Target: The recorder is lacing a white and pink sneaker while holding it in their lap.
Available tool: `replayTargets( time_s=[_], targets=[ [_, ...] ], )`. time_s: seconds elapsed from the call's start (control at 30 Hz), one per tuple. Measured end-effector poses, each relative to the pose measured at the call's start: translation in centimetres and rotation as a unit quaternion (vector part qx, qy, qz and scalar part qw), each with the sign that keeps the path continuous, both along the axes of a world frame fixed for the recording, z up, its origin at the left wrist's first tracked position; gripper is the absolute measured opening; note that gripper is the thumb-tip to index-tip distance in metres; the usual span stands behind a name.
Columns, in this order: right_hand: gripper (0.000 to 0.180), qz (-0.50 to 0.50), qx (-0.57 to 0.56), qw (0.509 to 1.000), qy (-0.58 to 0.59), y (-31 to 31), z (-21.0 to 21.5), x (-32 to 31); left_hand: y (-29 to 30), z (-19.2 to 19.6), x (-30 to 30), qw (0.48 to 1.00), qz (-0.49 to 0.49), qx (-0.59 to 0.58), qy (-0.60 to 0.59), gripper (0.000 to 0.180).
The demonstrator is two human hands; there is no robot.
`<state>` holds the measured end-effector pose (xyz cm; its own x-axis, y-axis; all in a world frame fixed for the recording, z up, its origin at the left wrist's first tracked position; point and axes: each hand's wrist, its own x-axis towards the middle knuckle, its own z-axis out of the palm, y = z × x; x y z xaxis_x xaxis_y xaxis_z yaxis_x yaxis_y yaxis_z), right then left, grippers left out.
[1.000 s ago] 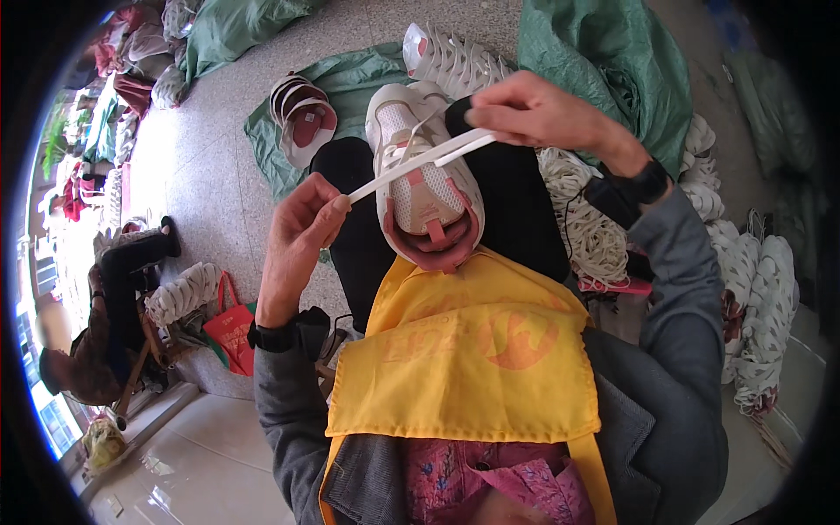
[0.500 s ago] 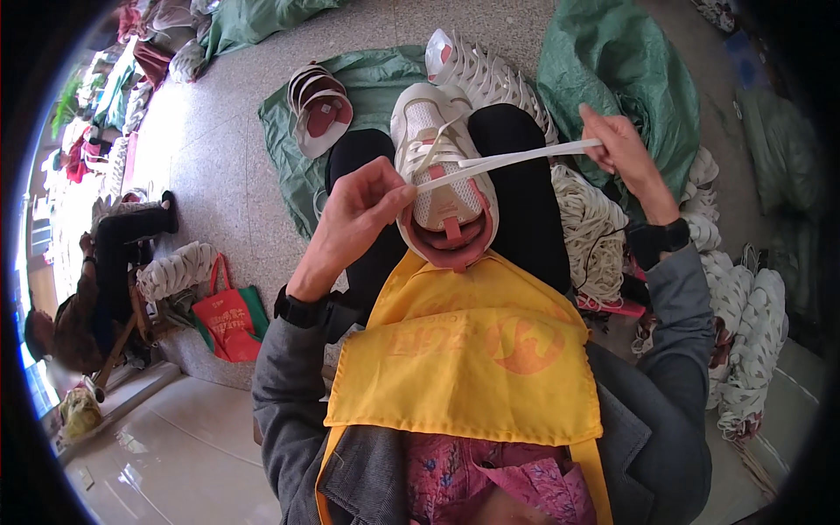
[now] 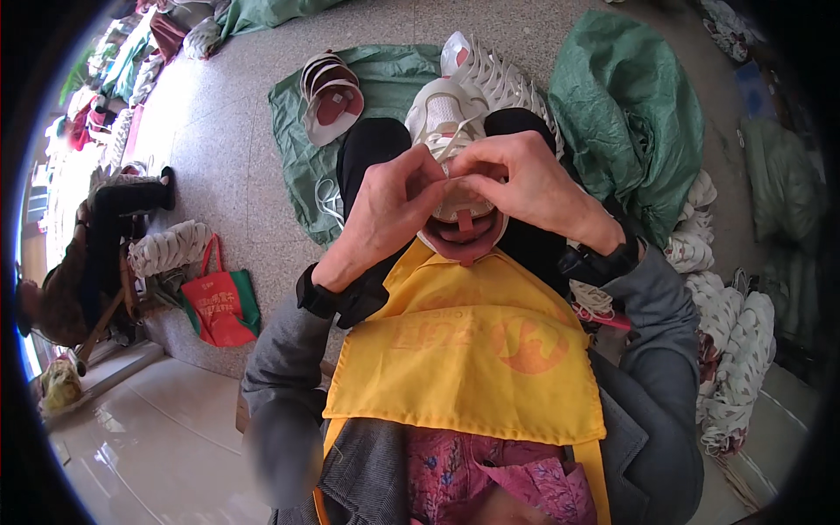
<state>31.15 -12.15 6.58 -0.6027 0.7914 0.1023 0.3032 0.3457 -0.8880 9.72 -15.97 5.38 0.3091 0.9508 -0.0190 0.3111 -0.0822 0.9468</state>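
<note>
A white sneaker (image 3: 442,114) with a dull red lining lies on my lap between my black-trousered knees, toe pointing away. My left hand (image 3: 385,214) and my right hand (image 3: 525,188) meet over its tongue, fingertips pinching the flat white shoelace (image 3: 452,144) where it crosses the eyelets. Most of the lace is hidden under my fingers. A yellow apron (image 3: 472,350) covers my lap below the shoe.
Finished white sneakers (image 3: 331,92) lie on a green sheet (image 3: 297,149) on the floor ahead. Another shoe stack (image 3: 503,79) sits behind my knee, next to a green sack (image 3: 639,122). More white shoes (image 3: 735,350) pile at my right. A red bag (image 3: 219,302) and a seated person (image 3: 87,254) are at left.
My hands, earlier spread apart pulling the lace taut sideways, have come together over the shoe's tongue. The lace is no longer stretched out.
</note>
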Motion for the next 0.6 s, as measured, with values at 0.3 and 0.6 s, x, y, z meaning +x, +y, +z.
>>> replayTargets(
  time_s=[0.3, 0.6],
  targets=[
    [0.012, -0.099, 0.144, 0.978, -0.114, 0.1, -0.2, -0.1, -0.7, -0.4, -0.3, 0.998, 0.038, 0.044, 0.03, 0.01],
    [0.008, -0.109, 0.201, 0.957, -0.179, -0.6, -0.5, -0.6, -0.6, -1.3, 0.1, 0.993, 0.05, 0.102, 0.032, 0.01]
  ],
)
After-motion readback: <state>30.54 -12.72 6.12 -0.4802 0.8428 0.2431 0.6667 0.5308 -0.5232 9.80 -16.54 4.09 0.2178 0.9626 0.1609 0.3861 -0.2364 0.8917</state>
